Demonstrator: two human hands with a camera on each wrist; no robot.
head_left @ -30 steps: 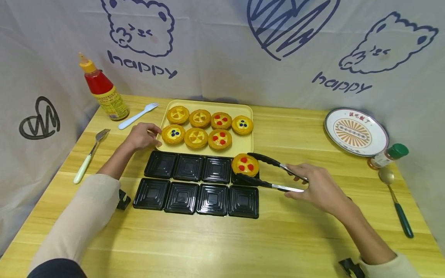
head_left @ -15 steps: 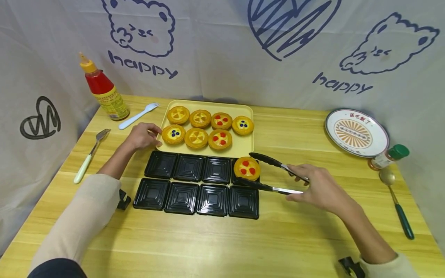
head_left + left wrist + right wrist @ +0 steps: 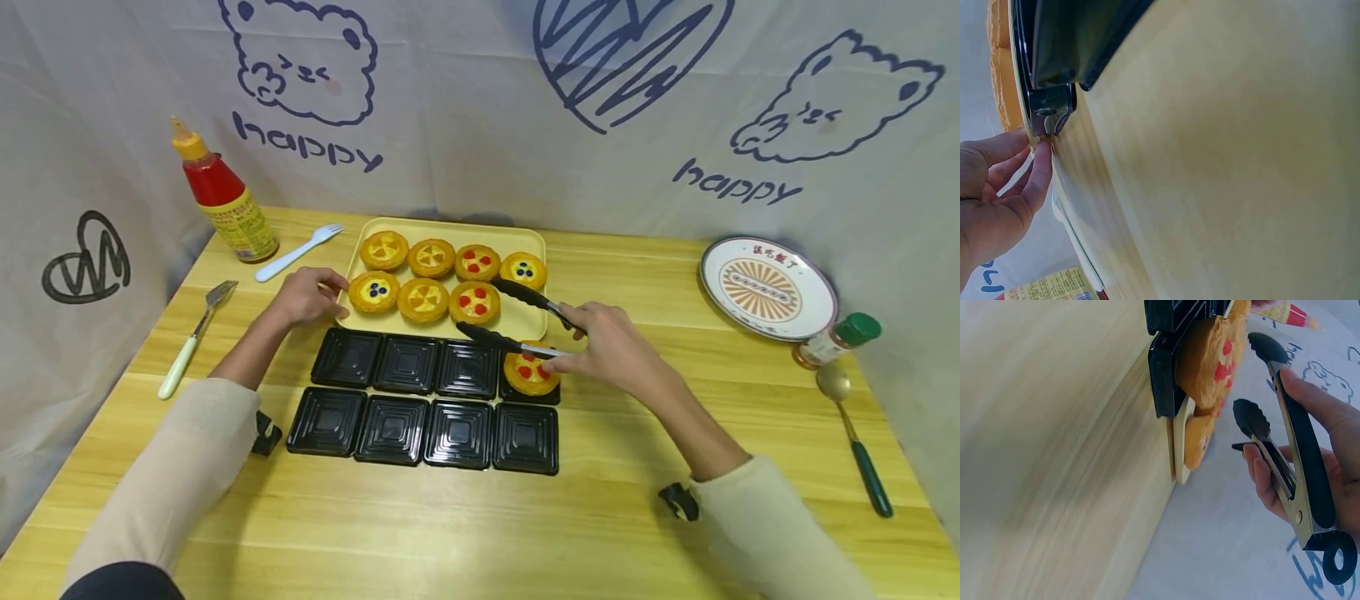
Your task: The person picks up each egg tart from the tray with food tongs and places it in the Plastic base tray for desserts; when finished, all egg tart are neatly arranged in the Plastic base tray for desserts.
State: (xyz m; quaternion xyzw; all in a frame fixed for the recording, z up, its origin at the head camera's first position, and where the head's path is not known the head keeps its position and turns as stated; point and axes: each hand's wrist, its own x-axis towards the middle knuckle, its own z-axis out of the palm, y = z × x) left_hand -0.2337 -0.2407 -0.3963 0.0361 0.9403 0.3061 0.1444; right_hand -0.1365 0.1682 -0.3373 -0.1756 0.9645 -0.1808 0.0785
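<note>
My left hand (image 3: 307,296) pinches the near left corner of the yellow tray (image 3: 531,320) between thumb and fingers. Several tarts stand on that tray in two rows, topped with red, blue or yellow pieces. My right hand (image 3: 611,346) grips black-tipped metal tongs (image 3: 1304,444), whose jaws are spread. In the head view the tips lie on either side of a red-topped tart (image 3: 474,304) at the front right, above the tray. Another red-topped tart (image 3: 531,383) sits in the back-row black container (image 3: 551,398) at the far right, partly covered by the tongs and hand.
Other square black containers (image 3: 459,431) form two rows before the tray. On the left are a sauce bottle (image 3: 236,212), a light blue fork (image 3: 300,252) and a green-handled fork (image 3: 191,342). A plate (image 3: 768,287), spice jar (image 3: 836,337) and spoon (image 3: 855,437) lie right.
The tongs released the red-topped tart in the far right back container. My right hand then moved left and away from me, carrying the spread tongs over the tray. My left hand stayed put.
</note>
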